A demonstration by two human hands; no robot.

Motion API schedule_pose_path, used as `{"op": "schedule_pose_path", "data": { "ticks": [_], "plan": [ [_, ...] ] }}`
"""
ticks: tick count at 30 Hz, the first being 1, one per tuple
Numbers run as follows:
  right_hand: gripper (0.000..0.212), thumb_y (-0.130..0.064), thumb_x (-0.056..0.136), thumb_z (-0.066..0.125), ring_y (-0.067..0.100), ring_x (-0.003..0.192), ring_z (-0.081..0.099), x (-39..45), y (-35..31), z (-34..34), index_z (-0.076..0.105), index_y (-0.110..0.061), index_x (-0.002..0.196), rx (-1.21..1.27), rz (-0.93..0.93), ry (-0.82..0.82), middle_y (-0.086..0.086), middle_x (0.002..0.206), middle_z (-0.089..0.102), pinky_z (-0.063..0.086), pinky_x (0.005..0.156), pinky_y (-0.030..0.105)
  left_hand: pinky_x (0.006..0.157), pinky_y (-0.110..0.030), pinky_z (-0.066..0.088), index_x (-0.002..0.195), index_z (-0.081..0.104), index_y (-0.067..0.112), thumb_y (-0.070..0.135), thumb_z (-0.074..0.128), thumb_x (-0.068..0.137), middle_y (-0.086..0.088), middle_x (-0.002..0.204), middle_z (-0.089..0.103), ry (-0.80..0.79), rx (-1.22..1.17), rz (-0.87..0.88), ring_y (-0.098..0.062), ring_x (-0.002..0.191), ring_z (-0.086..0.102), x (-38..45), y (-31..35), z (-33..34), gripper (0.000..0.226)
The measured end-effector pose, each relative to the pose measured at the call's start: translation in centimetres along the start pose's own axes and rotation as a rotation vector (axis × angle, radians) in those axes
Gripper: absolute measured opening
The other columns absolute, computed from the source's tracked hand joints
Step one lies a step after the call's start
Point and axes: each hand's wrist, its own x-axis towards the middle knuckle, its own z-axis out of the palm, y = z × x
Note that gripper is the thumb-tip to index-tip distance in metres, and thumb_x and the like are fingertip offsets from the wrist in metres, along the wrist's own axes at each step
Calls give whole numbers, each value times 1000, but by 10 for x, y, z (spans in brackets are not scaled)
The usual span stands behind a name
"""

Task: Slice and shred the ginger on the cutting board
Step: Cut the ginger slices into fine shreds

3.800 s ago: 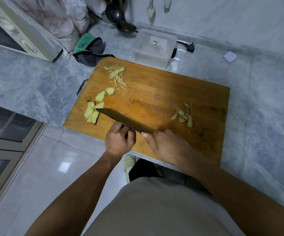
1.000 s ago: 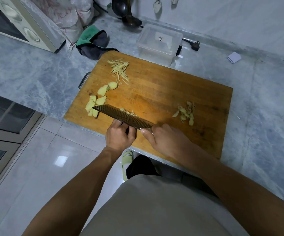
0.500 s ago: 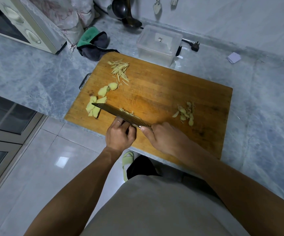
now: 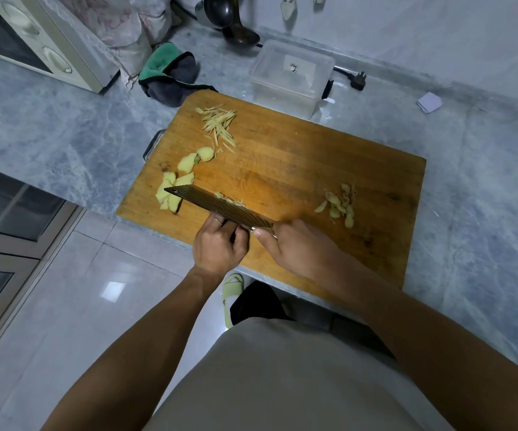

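Right hand grips knife. Left hand curled on ginger, hidden behind blade. Cut thin; keep fingers tucked. Slices wait at 10 o'clock.

Dim, bluish light fills my view. A warm glow brightens the middle of the cutting board, glare spots the floor tiles, and wide-angle distortion bends the edges.

1 head-worn view, looking steeply down and forward, close over cutting board, hands nearest
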Motion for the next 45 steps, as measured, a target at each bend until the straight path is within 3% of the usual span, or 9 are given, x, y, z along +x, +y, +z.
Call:
{"op": "schedule_pose_path", "data": {
  "ticks": [4,9,16,22,26,32,37,41,45],
  "plan": [
    [59,-58,104,31,36,92,67,0,3,5,64,-9,101,11,-23,8,16,96,68,39,67,31,54,-25,37,70,68,3,16,53,86,-13,75,63,-13,4,20,-30,70,60,-6,0,-2,26],
    [55,-59,104,29,37,91,66,-1,3,-2,57,-16,85,36,-34,15,17,94,69,39,67,32,58,-31,45,83,73,5,18,51,88,-14,90,67,-33,19,41,-34,81,63,-6,-4,-1,26],
    [56,-60,104,26,35,83,64,-5,-1,-7,51,-17,79,4,-15,-36,8,77,55,38,64,32,52,-28,47,77,72,5,19,51,87,-16,84,66,-40,24,13,-35,72,64,-6,-3,0,27],
    [58,-61,103,26,37,88,65,-2,2,-1,57,-16,86,13,-26,-9,16,88,63,40,66,32,52,-26,44,73,70,4,19,50,87,-16,77,64,-15,12,1,-33,66,61,-6,-2,0,29],
    [52,-59,104,27,38,87,65,3,0,0,49,-18,82,-4,-39,-27,17,90,64,38,64,33,50,-26,42,72,69,4,20,50,87,-15,74,62,-13,14,-12,-34,64,59,-5,-1,1,29],
    [62,-60,104,28,38,94,65,4,4,4,63,-9,103,7,-39,-30,16,100,68,37,67,33,47,-26,43,66,67,6,20,50,84,-14,70,61,-20,14,-31,-33,61,58,-5,-1,0,28],
    [53,-59,103,30,32,78,63,-9,13,-3,48,-18,76,36,-57,18,5,74,54,36,66,29,55,-29,47,82,74,8,19,50,87,-12,89,68,-22,26,-20,-30,78,62,-6,-5,2,27],
    [60,-56,104,31,20,59,49,-20,18,-10,54,-12,70,25,-63,20,-2,60,48,33,61,27,58,-29,48,88,76,10,18,51,87,-11,95,69,-25,18,-5,-30,82,64,-6,-3,2,26],
    [58,-57,104,29,21,63,48,-27,23,-14,50,-16,68,12,-13,-12,-5,60,42,35,64,29,61,-29,49,93,77,11,19,50,88,-10,101,70,-26,25,-7,-29,87,65,-5,-2,1,29]
  ]
}}
